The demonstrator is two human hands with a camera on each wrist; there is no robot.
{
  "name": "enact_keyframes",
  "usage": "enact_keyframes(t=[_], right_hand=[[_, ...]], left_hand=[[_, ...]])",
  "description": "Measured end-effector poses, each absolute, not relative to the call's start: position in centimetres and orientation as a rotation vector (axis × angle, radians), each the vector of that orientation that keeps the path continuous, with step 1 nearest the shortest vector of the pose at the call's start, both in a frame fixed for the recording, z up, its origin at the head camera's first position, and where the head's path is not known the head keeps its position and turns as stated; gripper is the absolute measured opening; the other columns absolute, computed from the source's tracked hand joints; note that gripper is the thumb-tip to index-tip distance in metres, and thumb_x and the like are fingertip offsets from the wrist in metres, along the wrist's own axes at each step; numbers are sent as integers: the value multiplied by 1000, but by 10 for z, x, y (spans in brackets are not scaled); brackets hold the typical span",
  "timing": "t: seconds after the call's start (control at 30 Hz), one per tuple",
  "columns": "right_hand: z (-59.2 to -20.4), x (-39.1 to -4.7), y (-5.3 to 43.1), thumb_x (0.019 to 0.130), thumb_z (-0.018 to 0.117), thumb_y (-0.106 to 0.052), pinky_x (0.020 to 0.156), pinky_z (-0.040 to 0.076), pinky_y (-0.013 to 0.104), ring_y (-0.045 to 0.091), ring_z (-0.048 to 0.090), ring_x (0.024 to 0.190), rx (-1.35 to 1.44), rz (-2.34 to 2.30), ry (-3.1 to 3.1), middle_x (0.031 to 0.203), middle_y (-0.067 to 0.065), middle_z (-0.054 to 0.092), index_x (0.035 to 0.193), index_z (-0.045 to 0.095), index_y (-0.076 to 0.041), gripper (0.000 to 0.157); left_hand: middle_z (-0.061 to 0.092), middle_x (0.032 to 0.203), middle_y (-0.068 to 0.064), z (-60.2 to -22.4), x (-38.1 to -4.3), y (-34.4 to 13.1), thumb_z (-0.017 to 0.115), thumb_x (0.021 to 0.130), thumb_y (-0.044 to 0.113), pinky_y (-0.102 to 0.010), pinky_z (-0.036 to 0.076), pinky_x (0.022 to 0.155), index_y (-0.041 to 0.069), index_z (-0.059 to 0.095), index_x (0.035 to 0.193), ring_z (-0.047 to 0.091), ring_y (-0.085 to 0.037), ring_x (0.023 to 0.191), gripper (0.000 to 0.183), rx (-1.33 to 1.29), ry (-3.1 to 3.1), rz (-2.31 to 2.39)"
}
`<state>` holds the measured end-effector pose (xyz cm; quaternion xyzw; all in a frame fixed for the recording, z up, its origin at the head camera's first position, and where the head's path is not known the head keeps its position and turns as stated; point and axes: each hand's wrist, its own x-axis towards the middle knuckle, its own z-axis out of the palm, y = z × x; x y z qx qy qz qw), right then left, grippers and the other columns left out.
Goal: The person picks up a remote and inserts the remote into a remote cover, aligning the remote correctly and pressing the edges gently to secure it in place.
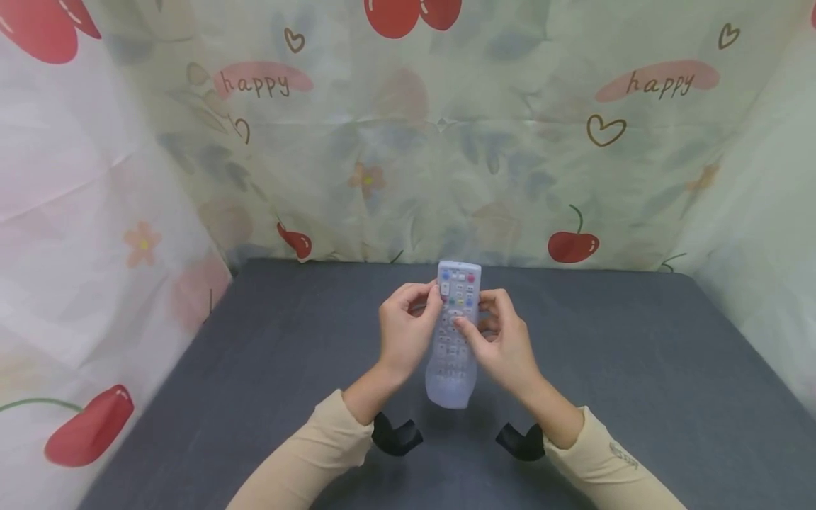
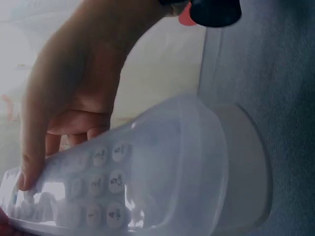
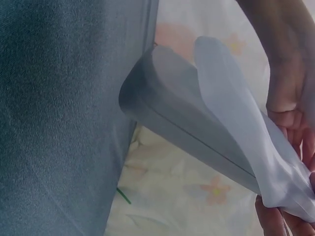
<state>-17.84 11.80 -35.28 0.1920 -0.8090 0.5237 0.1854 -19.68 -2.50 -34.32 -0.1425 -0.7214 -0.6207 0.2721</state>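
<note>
A pale remote control (image 1: 459,273) with several buttons stands tilted up between both hands, inside a translucent soft sleeve (image 1: 449,388). My left hand (image 1: 408,329) pinches its upper left edge with thumb and fingers. On the other side my right hand (image 1: 508,347) grips the right edge, its thumb lying over the middle buttons. In the left wrist view, the right hand (image 2: 78,83) and number buttons show through the sleeve (image 2: 162,147). The right wrist view shows the sleeve's lower end (image 3: 226,83) hanging apart from the remote's grey body (image 3: 187,123).
A dark grey tabletop (image 1: 287,347) lies beneath the hands. Printed cloth with cherries and hearts hangs as a back wall (image 1: 440,177) and at both sides. Black wrist mounts (image 1: 397,435) sit below both wrists.
</note>
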Motion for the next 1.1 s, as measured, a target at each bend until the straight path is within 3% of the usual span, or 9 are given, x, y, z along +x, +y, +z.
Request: enact_keyframes(t=[0.2,0.53,0.8,1.1], right_hand=[[-353,-177,115,86,66,-9,57,52,19,21,66,67,515,1481,-2277,92,16,64,108,45,-2,31],[-356,-174,111,84,67,-6,57,53,21,23,67,66,452,1458,-2215,91,15,63,111,47,0,34],[-354,-172,111,85,67,-6,56,51,17,24,67,66,435,1477,-2182,92,16,65,111,48,-1,33],[-347,-179,119,85,66,-5,61,54,22,28,67,71,466,1517,-2225,96,17,62,112,47,0,34]], left_hand=[[66,79,-15,-345,-199,-26,60,86,4,-20,56,64,-4,69,86,68,-21,69,12,-428,-1944,-1500],[66,80,-14,-345,-197,-27,58,84,1,-20,56,63,-1,62,76,68,-19,69,10,-501,-2001,-1332],[65,77,-14,-344,-194,-25,58,84,1,-19,55,62,-2,62,78,68,-19,68,8,-489,-2004,-1349],[69,79,-15,-344,-196,-23,58,88,7,-20,55,60,-3,65,85,69,-20,66,13,-482,-1991,-1446]])
